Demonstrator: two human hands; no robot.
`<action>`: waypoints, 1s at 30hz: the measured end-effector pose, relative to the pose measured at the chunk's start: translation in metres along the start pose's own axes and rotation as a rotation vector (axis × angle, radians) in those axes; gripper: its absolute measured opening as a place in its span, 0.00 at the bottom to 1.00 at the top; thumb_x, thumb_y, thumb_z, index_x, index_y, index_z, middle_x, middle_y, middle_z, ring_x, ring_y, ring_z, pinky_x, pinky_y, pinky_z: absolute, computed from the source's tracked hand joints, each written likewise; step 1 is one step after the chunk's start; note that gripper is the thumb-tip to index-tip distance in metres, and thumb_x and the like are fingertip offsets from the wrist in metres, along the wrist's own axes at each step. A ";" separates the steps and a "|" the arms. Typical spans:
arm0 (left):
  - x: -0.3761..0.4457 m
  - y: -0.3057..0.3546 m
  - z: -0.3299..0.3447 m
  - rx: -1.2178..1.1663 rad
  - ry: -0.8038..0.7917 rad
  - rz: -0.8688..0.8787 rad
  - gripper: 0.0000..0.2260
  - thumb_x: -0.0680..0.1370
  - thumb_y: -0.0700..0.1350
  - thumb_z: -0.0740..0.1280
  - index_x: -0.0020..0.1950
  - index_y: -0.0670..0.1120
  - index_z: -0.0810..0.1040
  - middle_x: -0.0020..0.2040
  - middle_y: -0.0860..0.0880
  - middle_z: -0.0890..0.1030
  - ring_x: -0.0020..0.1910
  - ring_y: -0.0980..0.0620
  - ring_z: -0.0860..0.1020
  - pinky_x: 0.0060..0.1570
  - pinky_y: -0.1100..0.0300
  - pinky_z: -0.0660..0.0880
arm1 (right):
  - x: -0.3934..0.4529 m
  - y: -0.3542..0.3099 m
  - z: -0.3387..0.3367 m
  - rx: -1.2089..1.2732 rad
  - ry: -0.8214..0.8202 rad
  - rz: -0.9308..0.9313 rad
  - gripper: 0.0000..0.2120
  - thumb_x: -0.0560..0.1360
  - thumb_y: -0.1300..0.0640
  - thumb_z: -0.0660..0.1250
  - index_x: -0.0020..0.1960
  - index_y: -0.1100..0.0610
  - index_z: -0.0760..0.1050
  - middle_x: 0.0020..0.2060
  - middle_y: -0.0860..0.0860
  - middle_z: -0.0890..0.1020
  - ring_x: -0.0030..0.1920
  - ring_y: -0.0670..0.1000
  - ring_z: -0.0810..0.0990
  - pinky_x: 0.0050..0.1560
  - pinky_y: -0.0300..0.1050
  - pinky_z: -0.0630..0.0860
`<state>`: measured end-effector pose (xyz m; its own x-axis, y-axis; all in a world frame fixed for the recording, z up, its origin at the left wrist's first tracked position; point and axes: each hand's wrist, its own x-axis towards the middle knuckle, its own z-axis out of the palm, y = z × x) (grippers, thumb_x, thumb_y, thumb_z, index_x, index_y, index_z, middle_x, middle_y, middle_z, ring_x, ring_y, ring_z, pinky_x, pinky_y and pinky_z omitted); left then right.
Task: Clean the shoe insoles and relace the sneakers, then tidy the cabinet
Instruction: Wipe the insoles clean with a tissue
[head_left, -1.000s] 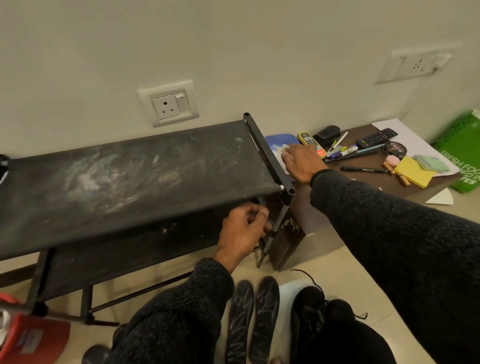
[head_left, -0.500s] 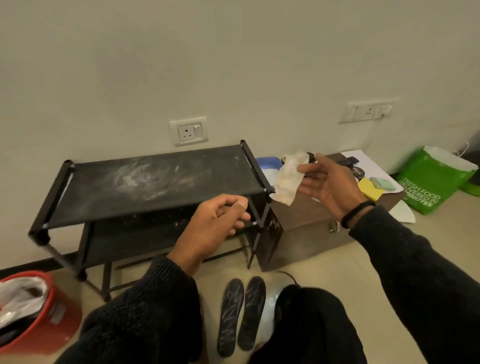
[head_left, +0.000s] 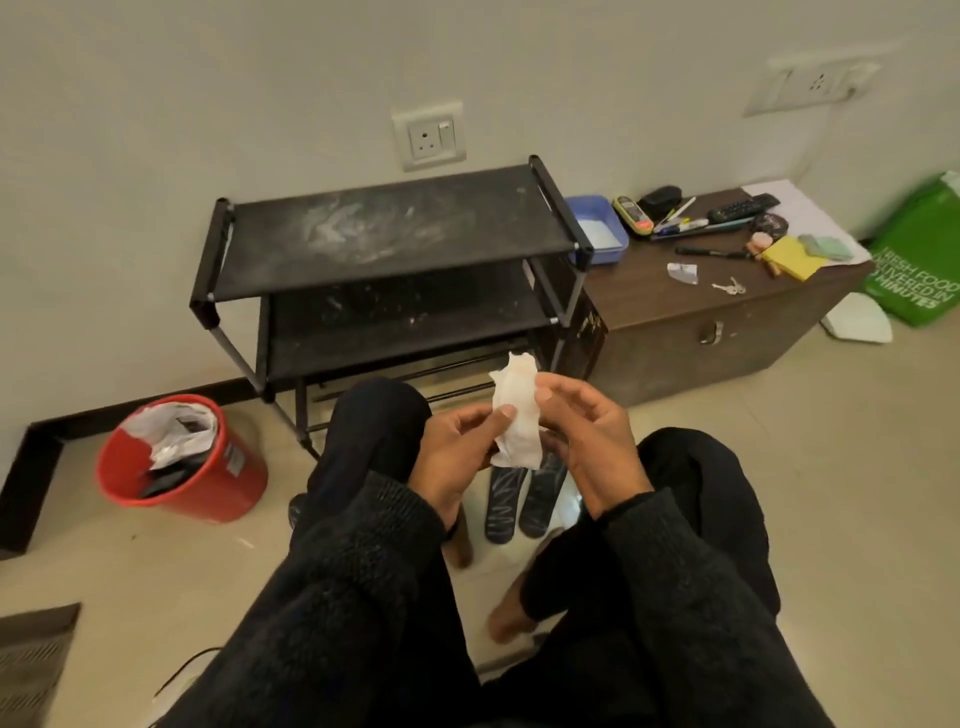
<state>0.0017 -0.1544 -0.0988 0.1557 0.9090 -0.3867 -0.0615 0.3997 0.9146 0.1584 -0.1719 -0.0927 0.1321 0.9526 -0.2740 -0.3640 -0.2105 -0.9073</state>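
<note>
Flanking the dusty rack (head_left: 395, 234): bin (head_left: 182, 462); trunk (head_left: 727, 322).

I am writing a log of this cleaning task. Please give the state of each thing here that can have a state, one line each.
wipe: crumpled, held in both hands
left hand: pinching the wipe
right hand: fingers curled on the wipe
insoles: flat on the floor, side by side
shoe rack: upright, top shelf dusty
red bin: upright, holding trash
blue tray: on the wooden chest
</note>
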 end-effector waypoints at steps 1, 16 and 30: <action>0.003 -0.006 -0.002 -0.008 0.031 -0.013 0.10 0.81 0.46 0.68 0.58 0.43 0.84 0.51 0.45 0.87 0.53 0.45 0.85 0.58 0.47 0.80 | 0.000 0.007 -0.001 -0.069 0.032 -0.034 0.11 0.76 0.60 0.73 0.58 0.58 0.81 0.53 0.56 0.85 0.54 0.56 0.85 0.54 0.55 0.82; 0.028 -0.032 -0.009 0.237 0.057 0.091 0.09 0.80 0.45 0.70 0.59 0.49 0.85 0.51 0.55 0.86 0.50 0.60 0.83 0.47 0.67 0.78 | 0.029 0.046 -0.005 -0.378 0.044 -0.034 0.11 0.73 0.56 0.77 0.53 0.59 0.83 0.45 0.54 0.87 0.47 0.56 0.86 0.53 0.57 0.83; 0.031 -0.023 -0.016 -0.550 0.300 -0.281 0.09 0.81 0.41 0.63 0.58 0.40 0.79 0.48 0.42 0.84 0.48 0.45 0.83 0.53 0.50 0.81 | 0.034 0.047 -0.007 0.192 0.093 0.260 0.11 0.78 0.63 0.68 0.59 0.66 0.76 0.56 0.66 0.83 0.60 0.65 0.81 0.61 0.58 0.79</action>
<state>-0.0076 -0.1334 -0.1333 -0.0356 0.7238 -0.6891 -0.5627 0.5553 0.6123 0.1522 -0.1505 -0.1464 0.0927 0.8462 -0.5247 -0.5621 -0.3904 -0.7291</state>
